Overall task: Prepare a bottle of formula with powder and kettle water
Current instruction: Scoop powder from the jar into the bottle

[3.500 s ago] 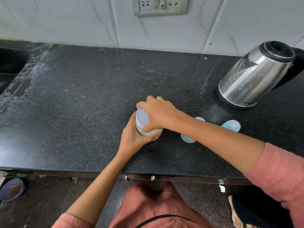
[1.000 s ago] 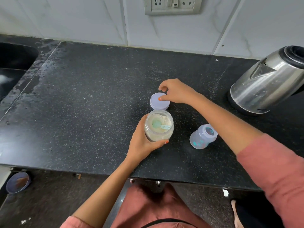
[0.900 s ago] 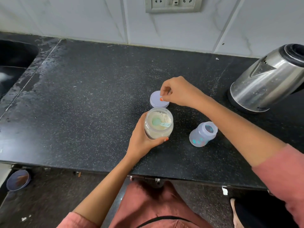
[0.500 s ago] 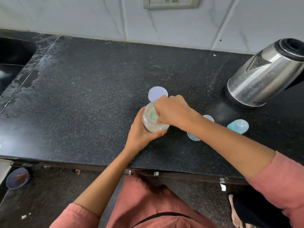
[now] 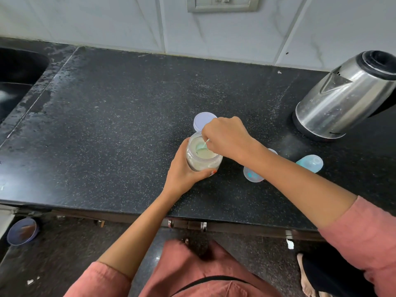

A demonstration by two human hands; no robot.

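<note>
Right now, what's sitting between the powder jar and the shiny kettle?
In the head view, the baby bottle, partly hidden by the right forearm, and its blue cap stand between the jar and kettle.

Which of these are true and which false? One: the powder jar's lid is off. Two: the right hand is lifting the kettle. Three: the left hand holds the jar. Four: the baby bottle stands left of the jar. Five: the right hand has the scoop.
1. True: the lid lies on the counter behind the open jar.
2. False: the kettle stands untouched at the far right.
3. True: the left hand wraps the jar.
4. False: the bottle is right of the jar, partly hidden by the forearm.
5. True: the right hand pinches the scoop in the powder.
</note>
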